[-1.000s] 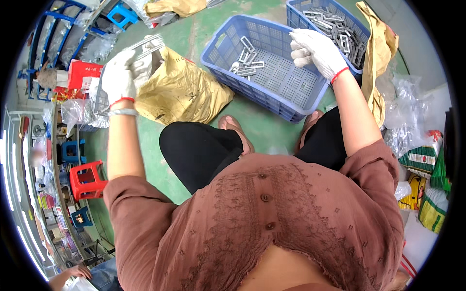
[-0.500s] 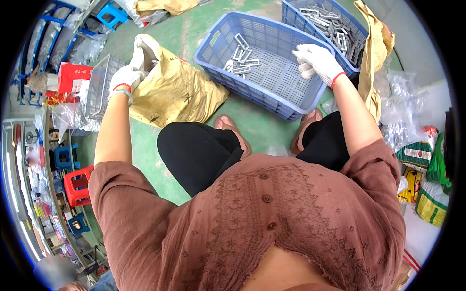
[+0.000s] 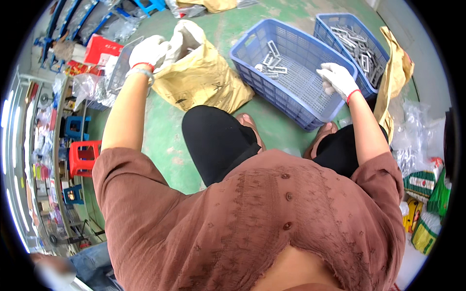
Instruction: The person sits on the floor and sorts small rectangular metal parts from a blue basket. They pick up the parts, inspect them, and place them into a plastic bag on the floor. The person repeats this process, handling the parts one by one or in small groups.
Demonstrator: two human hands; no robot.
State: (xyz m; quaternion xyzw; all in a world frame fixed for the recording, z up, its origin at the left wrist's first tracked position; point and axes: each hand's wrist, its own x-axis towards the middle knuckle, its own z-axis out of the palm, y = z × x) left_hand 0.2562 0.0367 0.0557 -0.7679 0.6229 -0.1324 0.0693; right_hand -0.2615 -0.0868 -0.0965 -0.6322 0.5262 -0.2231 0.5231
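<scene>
My left hand (image 3: 148,52), in a white glove, grips the rim of a yellow woven sack (image 3: 204,80) that stands with its mouth folded outward. What lies inside the sack is mostly hidden. Over the right part of a blue plastic basket (image 3: 297,100) hovers my right hand (image 3: 338,80), also gloved in white. Its fingers are curled; whatever they hold, if anything, is hidden. Several grey metal frame-shaped pieces (image 3: 274,62) lie at the left end of that basket.
Behind it, a second blue basket (image 3: 324,24) is heaped with similar metal pieces. An empty-looking yellow sack (image 3: 392,82) drapes beside it. At left are a grey wire crate (image 3: 119,68), a red stool (image 3: 83,159) and shelving (image 3: 60,126). Plastic bags (image 3: 410,133) lie at right.
The view has turned, so the sack and baskets sit farther right in the picture. My left hand keeps its hold on the sack's rim; my right hand stays over the basket with fingers curled.
</scene>
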